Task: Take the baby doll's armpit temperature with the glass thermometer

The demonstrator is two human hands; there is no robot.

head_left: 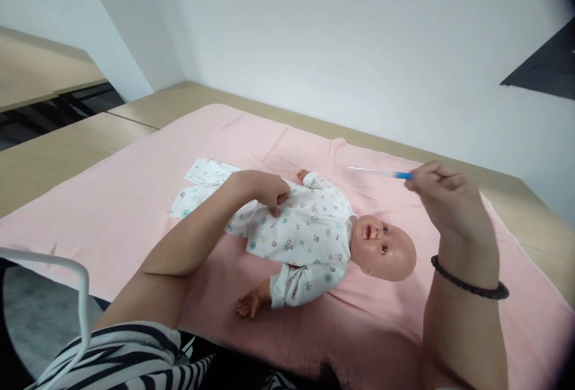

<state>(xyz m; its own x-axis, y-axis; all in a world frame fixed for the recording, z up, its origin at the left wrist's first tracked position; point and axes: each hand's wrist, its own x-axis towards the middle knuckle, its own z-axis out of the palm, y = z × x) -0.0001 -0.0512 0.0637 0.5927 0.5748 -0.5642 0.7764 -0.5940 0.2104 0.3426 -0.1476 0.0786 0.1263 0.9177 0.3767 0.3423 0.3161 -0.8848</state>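
Note:
A baby doll [381, 247] in a white patterned sleepsuit [305, 222] lies on its back on a pink blanket [135, 198], head to the right. My left hand [265, 189] rests on the doll's belly with fingers curled, pinching the suit's fabric. My right hand [442, 195], raised above and to the right of the doll's head, pinches a thin white stick with a blue end [381, 172], which looks like a thermometer. A dark bead bracelet [469, 285] circles my right wrist.
The blanket covers a light wooden table [67, 150] that stands against a white wall [359, 48]. A white cable [81, 294] loops at the lower left. My striped sleeve [130, 354] shows at the bottom.

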